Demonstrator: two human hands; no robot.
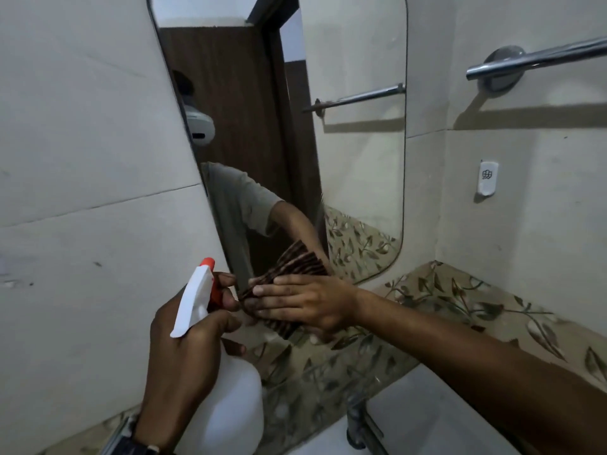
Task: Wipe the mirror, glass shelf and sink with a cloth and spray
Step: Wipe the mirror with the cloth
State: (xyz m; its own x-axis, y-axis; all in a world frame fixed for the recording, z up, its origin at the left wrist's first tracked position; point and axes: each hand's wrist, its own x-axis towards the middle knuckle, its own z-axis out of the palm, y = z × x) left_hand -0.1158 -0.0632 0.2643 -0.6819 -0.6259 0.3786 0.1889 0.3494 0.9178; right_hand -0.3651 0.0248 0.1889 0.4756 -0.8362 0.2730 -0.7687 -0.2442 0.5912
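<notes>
A tall mirror [358,165] with rounded corners hangs on the pale tiled wall. My right hand [305,302] lies flat on a dark brown striped cloth [284,330], pressing it against the mirror's lower left corner. My left hand [187,339] grips a white spray bottle [230,402] with an orange nozzle [208,262], held just left of the cloth with fingers on the trigger. A glass shelf [328,385] lies below the hands, with the leaf-patterned tile showing through it. The white sink [417,421] shows at the bottom.
A chrome towel bar [538,59] juts from the right wall at the upper right. A small white hook [487,178] is stuck on that wall. A metal shelf bracket [359,421] sits below the glass. A leaf-patterned tile band [476,300] runs along the wall.
</notes>
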